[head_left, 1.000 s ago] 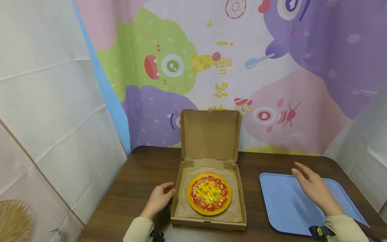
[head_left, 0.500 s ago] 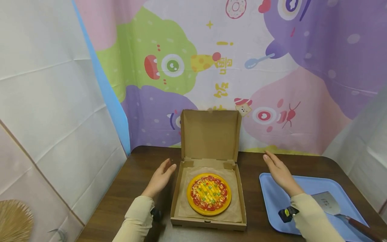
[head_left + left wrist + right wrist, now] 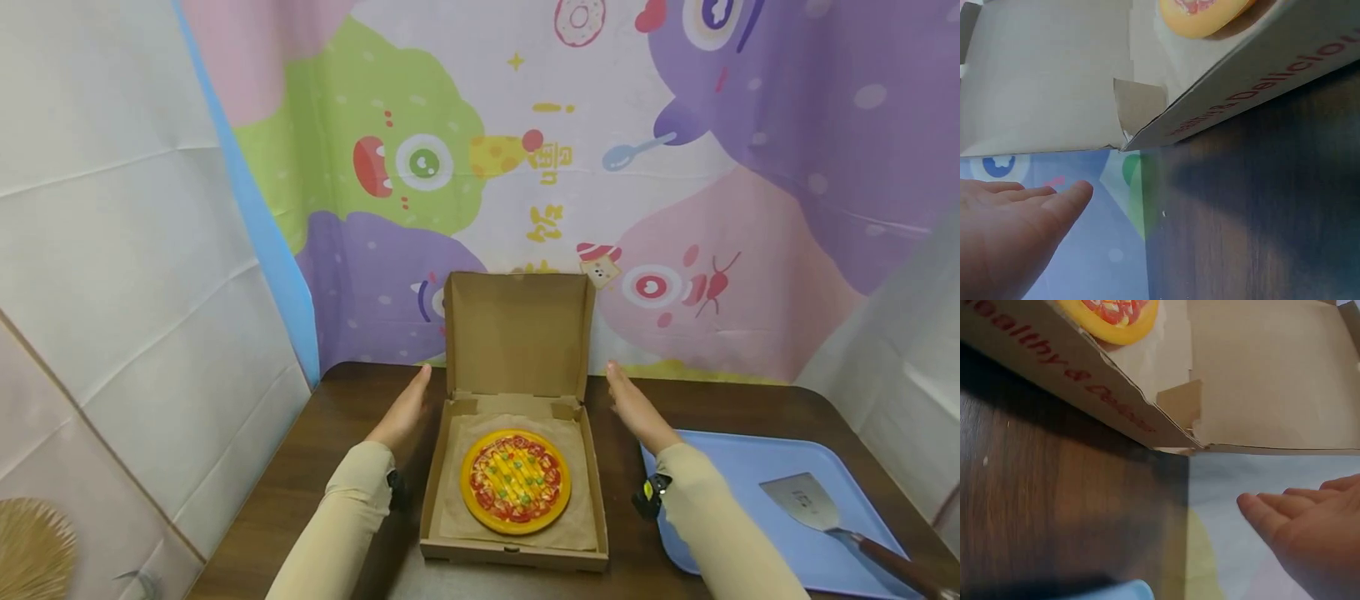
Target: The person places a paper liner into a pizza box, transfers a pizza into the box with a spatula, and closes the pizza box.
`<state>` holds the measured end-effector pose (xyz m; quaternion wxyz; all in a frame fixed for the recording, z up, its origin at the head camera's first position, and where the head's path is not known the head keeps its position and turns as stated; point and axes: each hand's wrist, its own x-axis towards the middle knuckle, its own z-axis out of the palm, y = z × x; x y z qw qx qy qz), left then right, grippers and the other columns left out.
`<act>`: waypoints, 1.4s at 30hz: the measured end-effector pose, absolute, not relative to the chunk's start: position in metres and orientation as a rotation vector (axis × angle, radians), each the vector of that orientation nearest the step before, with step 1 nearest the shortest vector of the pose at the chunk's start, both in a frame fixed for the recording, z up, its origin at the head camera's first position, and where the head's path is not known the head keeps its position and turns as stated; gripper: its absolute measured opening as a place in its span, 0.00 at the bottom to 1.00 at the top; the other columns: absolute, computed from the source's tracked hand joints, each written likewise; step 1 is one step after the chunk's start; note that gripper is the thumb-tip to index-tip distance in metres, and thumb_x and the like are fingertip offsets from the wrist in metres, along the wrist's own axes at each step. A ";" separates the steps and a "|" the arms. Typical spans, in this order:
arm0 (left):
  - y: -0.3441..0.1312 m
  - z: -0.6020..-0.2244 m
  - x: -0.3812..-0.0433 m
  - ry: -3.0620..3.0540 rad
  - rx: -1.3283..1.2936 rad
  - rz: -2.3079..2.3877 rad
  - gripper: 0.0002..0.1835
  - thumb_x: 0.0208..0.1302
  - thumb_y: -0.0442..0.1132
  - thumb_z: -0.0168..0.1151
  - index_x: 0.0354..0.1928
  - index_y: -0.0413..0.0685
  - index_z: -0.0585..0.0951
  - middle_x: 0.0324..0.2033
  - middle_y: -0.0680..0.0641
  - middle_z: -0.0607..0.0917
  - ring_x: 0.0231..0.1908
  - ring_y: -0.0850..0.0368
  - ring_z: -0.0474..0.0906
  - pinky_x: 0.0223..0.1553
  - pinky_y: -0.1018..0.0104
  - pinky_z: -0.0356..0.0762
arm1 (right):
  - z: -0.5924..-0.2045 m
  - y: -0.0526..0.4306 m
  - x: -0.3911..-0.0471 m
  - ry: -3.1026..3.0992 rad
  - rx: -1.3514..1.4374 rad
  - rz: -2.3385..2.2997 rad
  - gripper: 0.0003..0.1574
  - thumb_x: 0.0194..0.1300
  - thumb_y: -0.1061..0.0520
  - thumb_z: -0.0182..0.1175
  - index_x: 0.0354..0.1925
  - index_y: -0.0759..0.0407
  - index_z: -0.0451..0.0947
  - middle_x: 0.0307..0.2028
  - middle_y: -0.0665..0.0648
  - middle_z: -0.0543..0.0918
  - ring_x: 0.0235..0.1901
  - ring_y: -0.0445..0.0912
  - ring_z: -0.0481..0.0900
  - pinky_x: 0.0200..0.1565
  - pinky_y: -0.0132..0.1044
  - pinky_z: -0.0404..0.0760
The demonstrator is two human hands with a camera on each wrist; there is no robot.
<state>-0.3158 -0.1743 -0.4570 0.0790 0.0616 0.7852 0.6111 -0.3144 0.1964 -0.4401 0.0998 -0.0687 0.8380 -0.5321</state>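
A cardboard pizza box (image 3: 517, 557) stands on the table with its lid (image 3: 519, 335) raised upright at the back. Inside, on brown paper, lies a round pizza (image 3: 516, 482) with a yellow rim and red, yellow and green topping. My left hand (image 3: 403, 414) is just left of the box near the lid hinge, fingers straight, holding nothing. On the other side my right hand (image 3: 636, 408) mirrors it, also straight-fingered and apart from the cardboard. Both wrist views show a gap between the fingers and the lid's side edge.
To the right a light blue tray (image 3: 738, 479) carries a metal spatula (image 3: 802, 500) with a dark wooden handle. Dark wood table (image 3: 300, 467) surrounds the box. Behind it hangs a cartoon-printed curtain (image 3: 525, 83). A straw-coloured woven thing (image 3: 33, 546) shows at the lower left.
My right hand has swung left from over the tray to beside the box, uncovering the spatula. The left hand has moved forward along the box's left side. Box and pizza stay put.
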 end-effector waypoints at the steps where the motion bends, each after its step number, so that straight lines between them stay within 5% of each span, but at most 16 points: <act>1: -0.174 -0.457 -0.318 2.348 0.175 1.818 0.41 0.76 0.63 0.25 0.77 0.40 0.40 0.77 0.36 0.40 0.75 0.33 0.39 0.72 0.39 0.47 | -0.441 0.194 -0.317 2.445 -0.191 -1.600 0.50 0.75 0.31 0.20 0.77 0.63 0.28 0.77 0.69 0.34 0.74 0.68 0.42 0.72 0.59 0.52; 16: -0.154 -0.460 -0.344 2.011 0.092 2.006 0.43 0.75 0.63 0.21 0.76 0.36 0.33 0.75 0.30 0.35 0.75 0.31 0.33 0.74 0.39 0.36 | -0.463 0.167 -0.340 2.298 -0.078 -1.705 0.46 0.76 0.32 0.21 0.77 0.58 0.26 0.77 0.64 0.30 0.75 0.66 0.40 0.73 0.57 0.51; 28: -0.148 -0.461 -0.340 2.024 0.083 1.993 0.44 0.75 0.64 0.22 0.76 0.34 0.37 0.76 0.31 0.38 0.75 0.34 0.37 0.74 0.40 0.38 | -0.463 0.165 -0.340 2.275 -0.079 -1.745 0.45 0.77 0.34 0.20 0.77 0.59 0.25 0.76 0.71 0.34 0.75 0.66 0.42 0.73 0.57 0.52; 42: -0.156 -0.459 -0.327 2.082 0.133 1.942 0.46 0.74 0.67 0.22 0.76 0.34 0.42 0.76 0.33 0.43 0.76 0.37 0.42 0.74 0.43 0.44 | -0.457 0.173 -0.331 2.217 -0.181 -1.795 0.56 0.71 0.26 0.19 0.76 0.66 0.27 0.75 0.74 0.38 0.74 0.68 0.45 0.73 0.57 0.51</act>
